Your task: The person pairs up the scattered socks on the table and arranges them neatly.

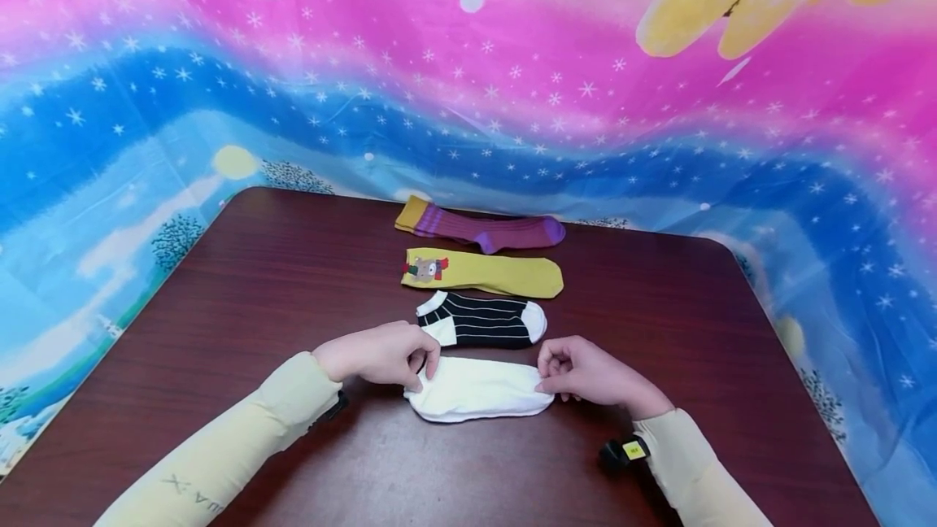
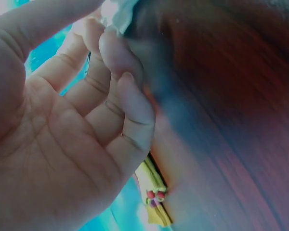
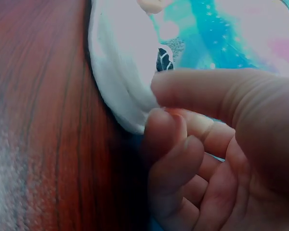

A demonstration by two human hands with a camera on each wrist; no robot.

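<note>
A plain white sock (image 1: 479, 389) lies sideways near the middle of the table. At its left end, my left hand (image 1: 388, 354) pinches the fabric between thumb and forefinger; in the left wrist view a bit of the white sock (image 2: 119, 14) shows at the fingertips. My right hand (image 1: 586, 372) pinches the opposite end, and the right wrist view has the sock edge (image 3: 127, 77) at the thumb and forefinger, other fingers curled. Just behind lies a black sock (image 1: 490, 321) with white stripes, partly close to the left hand.
Farther back, a yellow sock (image 1: 498, 273) with an animal picture and a purple sock (image 1: 505, 230) with a mustard cuff lie in the same row. They rest on a dark reddish-brown table (image 1: 293, 267). A colourful printed cloth (image 1: 410, 104) hangs behind the table's far edge.
</note>
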